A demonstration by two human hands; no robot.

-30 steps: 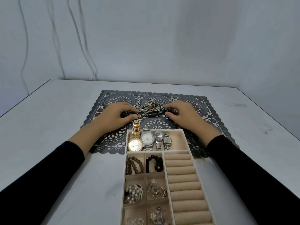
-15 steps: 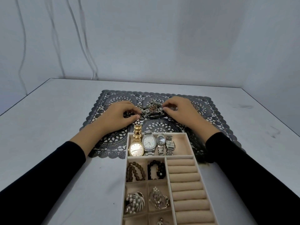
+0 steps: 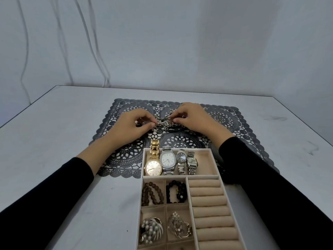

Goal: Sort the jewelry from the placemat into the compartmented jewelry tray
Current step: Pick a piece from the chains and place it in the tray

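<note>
Dim, cool, even light with soft shadows; the wide-angle lens bends the edges, and focus stays fairly sharp.

Plain bare room, white table (image 3: 54, 141), blank grey wall (image 3: 180, 42)

No legible text, brand, number or sign appears; the dials of the four watches (image 3: 171, 162) are too small to read.

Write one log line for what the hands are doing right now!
left hand: pinches chain pile | right hand: pinches chain pile | chain pile: on placemat | tray: holds four watches
</note>
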